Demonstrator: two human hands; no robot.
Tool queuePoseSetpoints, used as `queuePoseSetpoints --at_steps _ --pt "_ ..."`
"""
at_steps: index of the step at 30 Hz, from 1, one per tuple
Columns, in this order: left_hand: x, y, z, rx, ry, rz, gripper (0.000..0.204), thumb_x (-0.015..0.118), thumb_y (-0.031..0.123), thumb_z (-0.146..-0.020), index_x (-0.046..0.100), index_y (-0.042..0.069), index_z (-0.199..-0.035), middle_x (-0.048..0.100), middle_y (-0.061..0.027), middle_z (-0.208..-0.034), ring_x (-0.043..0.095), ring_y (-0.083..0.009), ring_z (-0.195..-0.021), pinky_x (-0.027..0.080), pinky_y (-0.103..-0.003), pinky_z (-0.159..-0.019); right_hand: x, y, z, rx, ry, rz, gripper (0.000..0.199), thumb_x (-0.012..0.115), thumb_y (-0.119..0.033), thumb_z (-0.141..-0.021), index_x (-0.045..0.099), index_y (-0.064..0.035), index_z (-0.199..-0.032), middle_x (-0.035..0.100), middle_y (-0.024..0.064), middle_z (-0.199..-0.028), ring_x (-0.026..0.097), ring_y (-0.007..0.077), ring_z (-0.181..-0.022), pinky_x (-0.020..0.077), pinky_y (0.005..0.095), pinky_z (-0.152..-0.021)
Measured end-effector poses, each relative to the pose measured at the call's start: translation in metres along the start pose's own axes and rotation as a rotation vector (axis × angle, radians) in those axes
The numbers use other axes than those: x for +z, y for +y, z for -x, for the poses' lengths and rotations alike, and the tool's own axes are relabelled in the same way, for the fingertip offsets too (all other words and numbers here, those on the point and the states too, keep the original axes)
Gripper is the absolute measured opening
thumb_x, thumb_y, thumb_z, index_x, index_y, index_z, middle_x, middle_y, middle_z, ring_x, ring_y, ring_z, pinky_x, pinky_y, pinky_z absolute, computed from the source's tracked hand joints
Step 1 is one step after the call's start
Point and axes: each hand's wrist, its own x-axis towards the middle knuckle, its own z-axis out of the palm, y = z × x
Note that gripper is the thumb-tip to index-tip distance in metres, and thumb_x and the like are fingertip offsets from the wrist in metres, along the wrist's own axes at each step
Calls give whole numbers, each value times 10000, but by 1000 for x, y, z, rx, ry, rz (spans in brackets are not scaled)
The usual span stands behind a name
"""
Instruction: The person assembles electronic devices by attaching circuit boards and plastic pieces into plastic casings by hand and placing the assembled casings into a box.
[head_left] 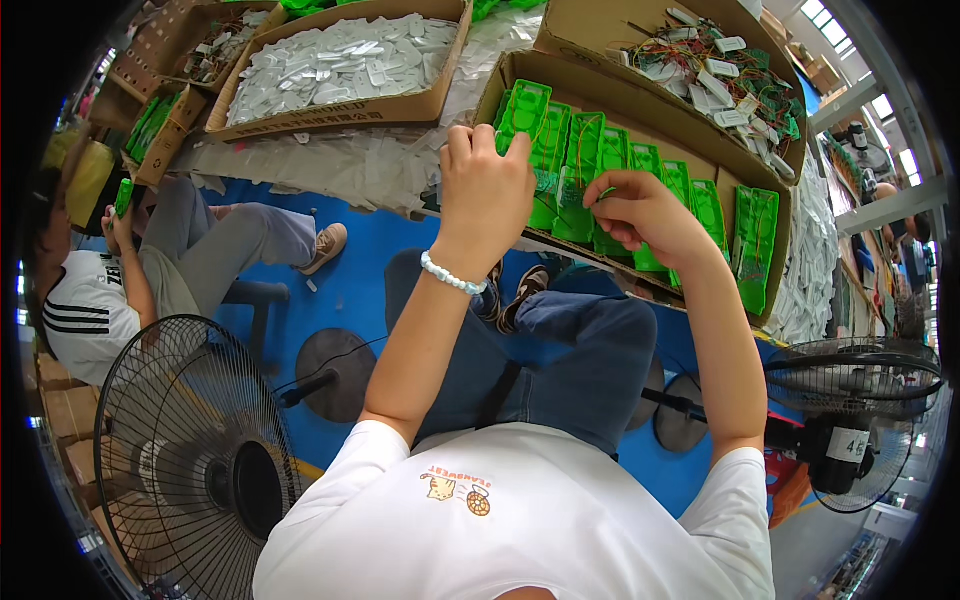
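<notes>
Several green plastic housings [585, 148] with thin wires and small circuit boards stand in a row in a cardboard box [778, 225]. My left hand [487, 195], with a beaded bracelet on its wrist, is closed at the row's left end, its curled fingers on the edge of a green housing [524, 108]. Part of that housing is hidden behind the fingers. My right hand [640, 212] hovers over the middle of the row, thumb and forefinger pinched together. What lies in that pinch is too small to make out.
Behind are a box of white plastic pieces [345, 70] and a box of wired parts [715, 75]. Fans stand at left [200, 450] and right [850, 385]. A seated person [95, 290] at left holds a green piece [123, 197].
</notes>
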Motion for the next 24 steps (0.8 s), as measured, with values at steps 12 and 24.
queuePoseSetpoints --at_steps 12,24 --pt "-11 -6 11 45 129 262 305 656 102 -812 638 15 -1103 558 -169 -1135 469 -362 -1090 418 -440 -927 -32 -4 62 -208 -104 537 289 560 -40 -816 670 -28 -1083 518 13 -627 440 74 -557 376 269 -513" --pt "-2 -6 27 -5 207 311 224 639 79 -821 656 9 -1033 592 -131 -1092 490 -338 -1111 413 -432 -940 -22 -2 43 32 176 45 372 592 -59 -827 551 3 -1191 469 -16 -635 352 29 -490 205 207 -405"
